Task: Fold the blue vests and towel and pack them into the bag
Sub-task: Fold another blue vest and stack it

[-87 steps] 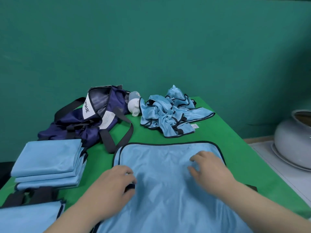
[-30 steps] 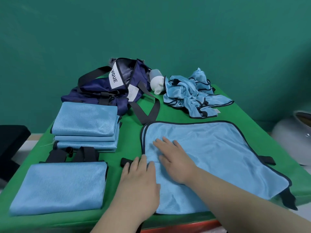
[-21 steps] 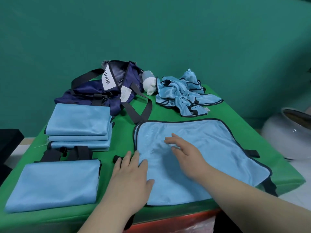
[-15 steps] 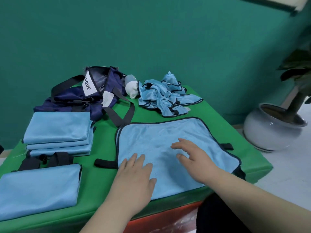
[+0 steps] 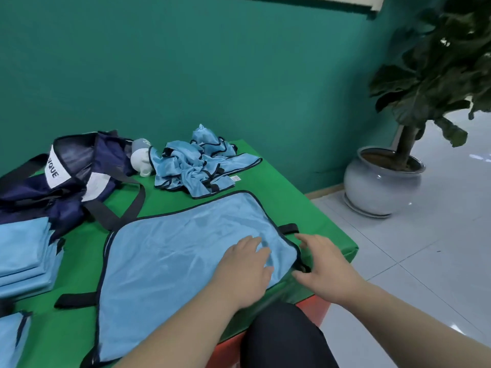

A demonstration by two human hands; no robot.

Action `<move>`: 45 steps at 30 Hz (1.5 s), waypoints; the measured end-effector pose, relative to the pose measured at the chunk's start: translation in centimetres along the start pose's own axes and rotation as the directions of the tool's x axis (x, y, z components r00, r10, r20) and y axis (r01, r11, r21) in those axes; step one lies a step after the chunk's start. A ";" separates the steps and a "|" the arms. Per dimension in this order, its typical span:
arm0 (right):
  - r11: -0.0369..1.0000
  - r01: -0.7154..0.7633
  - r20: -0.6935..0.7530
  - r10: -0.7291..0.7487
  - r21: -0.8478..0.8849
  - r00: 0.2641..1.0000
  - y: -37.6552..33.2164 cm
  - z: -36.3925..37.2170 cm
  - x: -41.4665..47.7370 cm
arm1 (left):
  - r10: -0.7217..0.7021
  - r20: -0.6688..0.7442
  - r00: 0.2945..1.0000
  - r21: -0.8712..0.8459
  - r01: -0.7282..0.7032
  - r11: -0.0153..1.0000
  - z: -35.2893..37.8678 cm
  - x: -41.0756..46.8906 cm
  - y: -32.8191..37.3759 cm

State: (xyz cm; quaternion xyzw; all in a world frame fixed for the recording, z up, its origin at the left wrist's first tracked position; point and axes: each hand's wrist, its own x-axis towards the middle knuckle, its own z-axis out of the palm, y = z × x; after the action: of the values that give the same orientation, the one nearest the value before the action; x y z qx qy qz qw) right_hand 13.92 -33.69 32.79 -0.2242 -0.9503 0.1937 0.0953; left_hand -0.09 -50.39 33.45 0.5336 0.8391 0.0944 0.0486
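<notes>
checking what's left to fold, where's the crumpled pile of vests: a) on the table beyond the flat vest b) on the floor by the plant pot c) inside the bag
a: the crumpled pile lies on the table, beyond the flat vest and beside the bag.

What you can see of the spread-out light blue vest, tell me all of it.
The light blue, shiny fabric vest lies spread flat and slightly wrinkled on the green table cover. Dark piping edges it; black strap tabs jut from both sides. The left hand rests flat on its right part; the right hand, fingers spread, is at its right edge.
</notes>
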 end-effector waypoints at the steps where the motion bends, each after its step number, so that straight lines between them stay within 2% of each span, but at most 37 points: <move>1: 1.000 0.010 0.006 -0.010 -0.020 1.000 0.4 0.2 0.3 | 0.003 -0.015 1.000 0.004 -0.003 1.000 0.2 1.2 0.6; 5: 0.990 0.100 -0.006 -0.101 -0.096 0.995 2.8 0.3 1.9 | -0.031 -0.019 0.999 0.002 0.032 1.000 1.7 4.2 1.6; 9: 0.955 0.212 -0.173 -0.249 -0.208 0.953 6.3 -0.2 3.1 | -0.032 0.036 0.999 0.027 0.031 0.999 4.0 4.6 1.5; 12: 0.929 0.279 -0.185 -0.327 -0.243 0.927 7.4 0.2 3.3 | -0.026 0.048 0.998 0.066 0.023 0.998 4.8 4.6 1.4; 17: 0.976 0.199 -0.097 -0.207 -0.091 0.973 7.2 0.1 2.9 | 0.010 0.061 0.998 -0.094 -0.004 0.996 3.8 4.4 1.4; 19: 0.972 0.229 -0.087 -0.233 -0.058 0.968 6.6 -0.3 2.5 | 0.020 0.021 1.000 -0.149 -0.016 0.989 2.9 3.5 1.3; 22: 0.934 0.355 -0.072 -0.357 -0.043 0.931 5.4 0.0 1.9 | 0.008 -0.018 1.000 -0.202 -0.011 0.979 1.7 1.1 0.7; 26: 0.900 0.431 -0.005 -0.432 -0.060 0.902 4.3 0.5 2.0 | -0.010 -0.018 1.000 -0.128 0.008 0.992 0.1 -3.8 -1.9; 34: 0.897 0.432 0.068 -0.427 -0.090 0.902 3.1 1.1 1.9 | -0.207 0.050 0.977 0.030 0.206 0.978 -1.8 -14.8 -7.2; 45: 0.929 0.314 0.165 -0.285 -0.195 0.944 2.9 0.3 2.0 | -0.343 -0.061 0.937 0.246 0.347 0.905 -1.5 -22.1 -11.0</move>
State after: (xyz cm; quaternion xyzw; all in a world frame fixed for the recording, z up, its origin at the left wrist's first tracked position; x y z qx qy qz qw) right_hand 13.22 -30.46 31.52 -0.0719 -0.9931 0.0859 0.0345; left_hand -0.73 -75.12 32.17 0.3777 0.9257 -0.0190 -0.0105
